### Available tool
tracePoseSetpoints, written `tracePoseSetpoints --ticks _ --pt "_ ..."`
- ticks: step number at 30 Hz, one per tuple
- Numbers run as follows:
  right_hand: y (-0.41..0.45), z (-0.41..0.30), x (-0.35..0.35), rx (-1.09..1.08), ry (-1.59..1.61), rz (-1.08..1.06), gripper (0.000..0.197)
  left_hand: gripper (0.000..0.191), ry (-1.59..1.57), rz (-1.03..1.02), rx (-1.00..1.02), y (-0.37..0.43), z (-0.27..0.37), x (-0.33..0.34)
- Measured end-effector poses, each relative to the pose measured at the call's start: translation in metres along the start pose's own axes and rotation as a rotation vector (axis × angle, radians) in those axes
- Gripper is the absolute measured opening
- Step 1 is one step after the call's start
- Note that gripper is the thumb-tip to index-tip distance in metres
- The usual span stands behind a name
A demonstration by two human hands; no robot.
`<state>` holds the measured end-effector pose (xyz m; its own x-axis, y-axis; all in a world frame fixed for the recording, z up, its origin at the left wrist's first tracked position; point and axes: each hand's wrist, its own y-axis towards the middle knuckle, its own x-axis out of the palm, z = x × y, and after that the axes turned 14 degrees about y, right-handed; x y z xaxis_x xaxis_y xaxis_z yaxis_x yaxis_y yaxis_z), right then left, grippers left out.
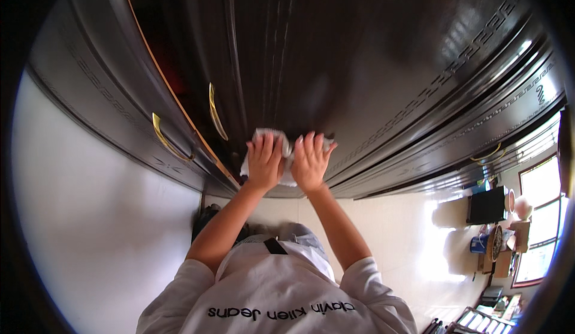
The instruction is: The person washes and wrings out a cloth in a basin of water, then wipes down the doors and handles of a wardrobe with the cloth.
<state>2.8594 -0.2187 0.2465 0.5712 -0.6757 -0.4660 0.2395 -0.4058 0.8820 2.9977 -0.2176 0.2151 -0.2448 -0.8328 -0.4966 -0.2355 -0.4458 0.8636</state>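
A light grey cloth [275,135] lies pressed against a dark wooden wardrobe door [359,91] in front of me. My left hand [266,158] rests on the cloth with its fingers stretched over it, holding it to the door. Just beside it, my right hand [311,161] also presses on the cloth, and a bunched bit shows past its fingertips. Both palms face the door, so what lies beneath them is hidden. To the left of my left hand is a curved brass handle [217,111].
An adjoining dark panel at the left carries a second brass handle [168,141], with a white wall [108,199] below it. Pale tiled floor [391,235] stretches behind me. At the far right stand a black box [487,205], a blue bucket [479,243] and a window [541,226].
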Motion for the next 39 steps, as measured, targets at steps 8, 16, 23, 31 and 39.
tracePoseSetpoints --ticks 8,16,23,31,39 --pt "0.011 0.002 -0.020 0.181 0.054 0.157 0.052 0.040 0.067 0.149 -0.086 0.023 0.004 0.003" --pt "-0.102 -0.063 -0.032 1.196 0.691 0.342 0.071 0.047 0.050 -0.002 -0.064 -0.007 0.009 0.003" --pt "-0.042 -0.053 -0.052 1.930 2.157 0.285 0.085 0.047 0.067 -0.038 0.012 -0.009 0.001 -0.007" --pt "-0.013 -0.014 -0.051 1.650 2.654 0.428 0.079 0.049 -0.292 -0.263 -0.255 -0.009 0.019 -0.056" --pt "-0.020 -0.025 -0.046 1.716 2.617 0.598 0.043 0.065 -1.363 -0.562 -1.549 -0.046 0.059 -0.079"
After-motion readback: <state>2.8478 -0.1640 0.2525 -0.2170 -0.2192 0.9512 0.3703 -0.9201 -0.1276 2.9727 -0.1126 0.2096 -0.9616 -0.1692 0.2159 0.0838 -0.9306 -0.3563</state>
